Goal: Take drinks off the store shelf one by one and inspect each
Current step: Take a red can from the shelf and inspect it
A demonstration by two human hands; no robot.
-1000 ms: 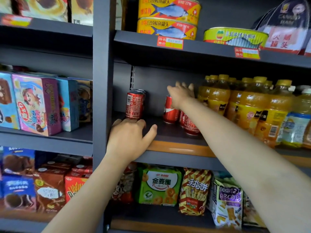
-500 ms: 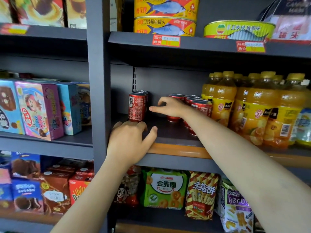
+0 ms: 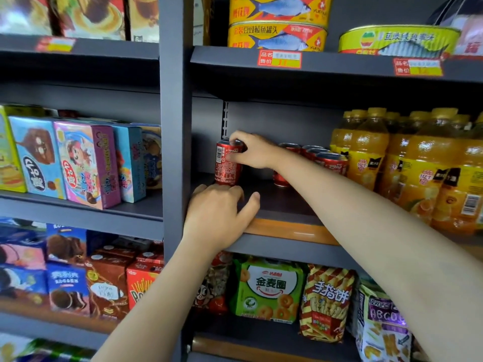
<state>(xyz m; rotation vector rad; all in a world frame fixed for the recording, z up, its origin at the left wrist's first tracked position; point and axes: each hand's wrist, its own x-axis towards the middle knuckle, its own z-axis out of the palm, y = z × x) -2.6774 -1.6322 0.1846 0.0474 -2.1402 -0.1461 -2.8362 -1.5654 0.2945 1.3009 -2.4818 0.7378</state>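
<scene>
Red soda can (image 3: pixel 226 165), white print and a barcode panel on its side, silver top rim, upright at the left end of the middle shelf (image 3: pixel 282 205), close to the grey upright post (image 3: pixel 175 152). Right hand (image 3: pixel 252 151) reaches in from the right, its grip closed round the can's upper part: fingers curled over the top rim, thumb on the side. Can base looks to be on the shelf board; can't say for sure. Left hand (image 3: pixel 218 218) rests palm down on the shelf's front edge just below the can, fingers spread flat, thumb out to the right, holding nothing. Second can right behind the held one, mostly hidden. More red cans (image 3: pixel 329 163) to the right behind the forearm, about four tops showing, exact count unclear. Orange juice bottles (image 3: pixel 366 152) with yellow caps further right, several rows, count unclear. Three flat fish tins (image 3: pixel 278 35) on the shelf above, two stacked. Snack boxes (image 3: pixel 86 163) in the left bay, snack bags (image 3: pixel 266 291) on the shelf below.
</scene>
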